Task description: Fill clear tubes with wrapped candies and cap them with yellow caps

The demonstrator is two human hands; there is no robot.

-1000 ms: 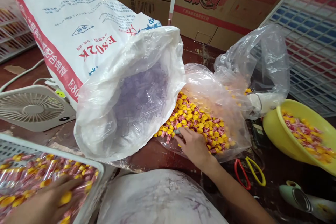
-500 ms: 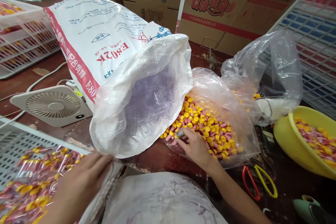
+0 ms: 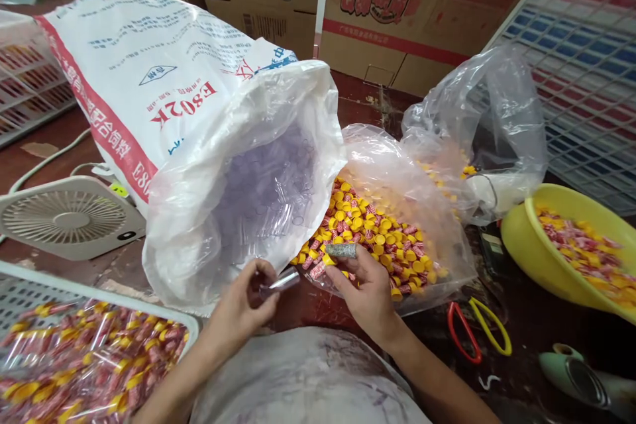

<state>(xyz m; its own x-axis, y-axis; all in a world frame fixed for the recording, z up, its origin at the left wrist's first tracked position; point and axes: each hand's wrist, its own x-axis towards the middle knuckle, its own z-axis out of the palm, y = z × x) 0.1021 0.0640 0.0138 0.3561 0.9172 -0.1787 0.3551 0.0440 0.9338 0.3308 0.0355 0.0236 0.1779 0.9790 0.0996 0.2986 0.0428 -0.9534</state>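
My left hand [image 3: 243, 301] is closed on a clear plastic tube [image 3: 284, 280] in front of the sack's mouth. The white woven sack [image 3: 199, 79] lies on its side with its mouth towards me, and many clear tubes [image 3: 273, 185] are inside. My right hand [image 3: 368, 285] pinches a yellow cap [image 3: 328, 260] at the near edge of a clear plastic bag [image 3: 447, 258]. Grey tape [image 3: 342, 250] wraps its index finger. Yellow caps with red-and-white printed pieces [image 3: 380, 238] fill that bag.
A white tray [image 3: 191, 328] at lower left holds filled, capped tubes. A small fan [image 3: 69, 218] stands behind it. On the right are a yellow bowl [image 3: 519, 232] of caps and red-and-yellow-handled scissors [image 3: 464, 331]. Cardboard boxes [image 3: 387, 13] stand at the back.
My left hand has moved from over the tray's edge to the sack's mouth and now shows a clear tube. My right hand stays by the caps. The view has shifted.
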